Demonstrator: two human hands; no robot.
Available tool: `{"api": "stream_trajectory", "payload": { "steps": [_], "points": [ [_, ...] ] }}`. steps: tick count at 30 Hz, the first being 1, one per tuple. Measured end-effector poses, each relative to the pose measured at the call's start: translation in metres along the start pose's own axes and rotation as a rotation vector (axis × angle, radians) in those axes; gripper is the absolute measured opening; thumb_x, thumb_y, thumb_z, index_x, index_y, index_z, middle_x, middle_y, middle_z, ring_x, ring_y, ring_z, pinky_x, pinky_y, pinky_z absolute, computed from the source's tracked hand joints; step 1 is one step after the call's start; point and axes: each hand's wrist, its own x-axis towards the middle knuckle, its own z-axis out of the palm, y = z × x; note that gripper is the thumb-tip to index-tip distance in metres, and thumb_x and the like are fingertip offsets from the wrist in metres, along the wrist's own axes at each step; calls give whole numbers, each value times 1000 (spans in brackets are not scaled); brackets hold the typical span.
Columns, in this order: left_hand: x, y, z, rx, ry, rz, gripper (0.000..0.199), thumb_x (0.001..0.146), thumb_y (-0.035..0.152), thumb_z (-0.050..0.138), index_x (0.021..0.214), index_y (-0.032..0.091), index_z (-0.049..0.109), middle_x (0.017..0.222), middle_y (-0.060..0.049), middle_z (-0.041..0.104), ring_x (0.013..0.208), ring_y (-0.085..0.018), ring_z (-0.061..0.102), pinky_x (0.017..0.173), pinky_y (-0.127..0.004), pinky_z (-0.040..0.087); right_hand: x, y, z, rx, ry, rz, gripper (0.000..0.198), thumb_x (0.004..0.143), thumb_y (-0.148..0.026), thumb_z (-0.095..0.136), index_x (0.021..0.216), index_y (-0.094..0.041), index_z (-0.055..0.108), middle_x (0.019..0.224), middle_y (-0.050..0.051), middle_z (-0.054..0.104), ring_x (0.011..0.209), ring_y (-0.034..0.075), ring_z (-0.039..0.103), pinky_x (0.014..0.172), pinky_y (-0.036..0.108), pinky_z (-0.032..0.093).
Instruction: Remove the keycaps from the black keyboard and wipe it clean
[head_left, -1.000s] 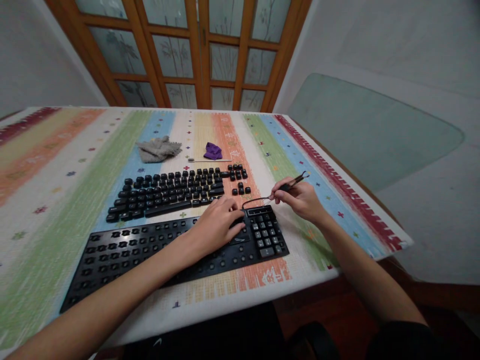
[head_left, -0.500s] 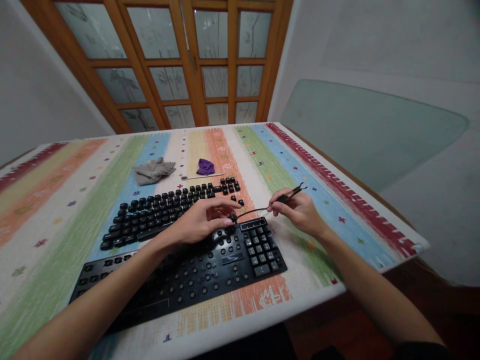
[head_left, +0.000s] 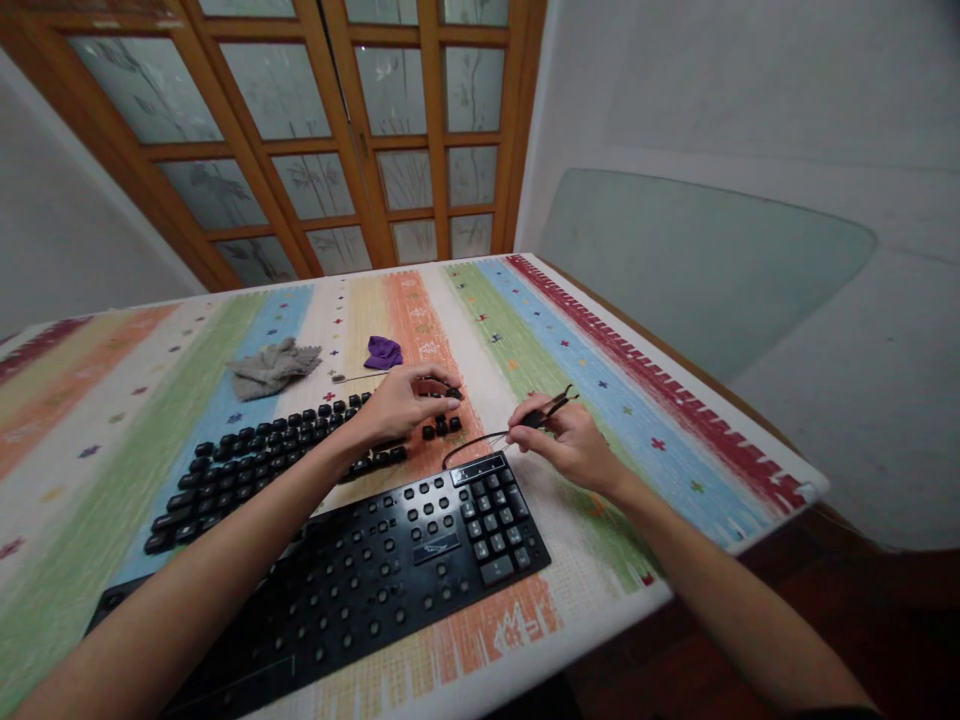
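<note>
On the keyboard (head_left: 405, 590): mostly bare, number-pad caps (head_left: 493, 522) left
Left hand (head_left: 409, 402): we pinch a keycap (head_left: 453, 393)
Right hand (head_left: 564, 438): we grip a wire puller (head_left: 533, 418)

- The left hand (head_left: 405, 402) has moved up off the keyboard (head_left: 352, 570) to the right end of the loose keycaps (head_left: 255, 462), near mid-frame, fingertips at a black cap (head_left: 453, 393).
- The keyboard and grey cloth (head_left: 274, 369) now appear lower and further left.
</note>
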Motion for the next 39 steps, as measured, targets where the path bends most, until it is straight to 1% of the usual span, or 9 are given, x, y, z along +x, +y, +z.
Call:
{"api": "stream_trajectory", "payload": {
  "steps": [3,6,9,13,18,21,28,34,39],
  "points": [
    [14,-6,5,80,28,51,27,79,32,73,96,13,69,95,-9,73,79,-16,68,77,-33,58,0,1,1,-46,-5,-19,34,92,-52,62,83,-19,69,71,1,68,64,14,62,71,31,51],
    [27,-11,10,296,21,169,24,85,32,68,101,15,73,95,-9,74,78,-15,66,76,-31,55,0,1,-1,-44,-1,-15,35,93,-51,61,83,-19,68,72,2,68,63,14,61,67,29,50],
    [40,-16,15,456,-11,222,18,84,29,69,95,17,76,90,-8,74,79,-17,65,76,-31,52,0,0,-2,-19,3,-17,34,94,-49,61,83,-18,67,74,2,68,63,13,61,63,27,48],
    [52,-22,21,477,-26,192,15,80,23,72,92,15,77,86,-8,75,74,-17,66,71,-30,51,0,0,-3,-16,-4,-15,31,93,-47,62,83,-18,67,75,2,68,61,12,60,61,26,47],
    [63,-28,23,521,-55,184,14,79,17,68,89,12,76,84,-9,73,72,-18,65,69,-29,51,0,-1,-3,-29,0,-12,32,93,-47,62,82,-17,67,75,3,69,61,12,60,61,26,47],
    [68,-32,24,572,-59,195,14,81,19,67,90,12,77,89,-10,71,76,-18,64,74,-31,51,0,-2,-3,-41,6,-14,33,93,-47,62,81,-17,67,75,3,69,60,12,60,60,26,46],
    [79,-45,27,721,1,198,11,82,20,66,83,17,76,107,-10,64,104,-26,55,96,-42,44,1,-3,-3,-75,-4,-19,35,93,-50,61,81,-17,66,71,1,67,58,11,59,61,25,47],
    [83,-53,25,803,4,151,13,80,22,66,85,18,76,99,-9,64,102,-28,53,94,-43,43,0,-1,-3,-67,-5,-12,34,93,-50,62,82,-17,66,70,1,67,58,11,58,63,26,48],
    [85,-53,25,827,5,125,14,79,24,66,86,17,76,95,-9,65,101,-28,54,94,-43,43,-1,0,-2,-77,-30,1,35,93,-51,61,82,-17,66,72,1,68,59,12,58,60,26,47]
  ]
}}
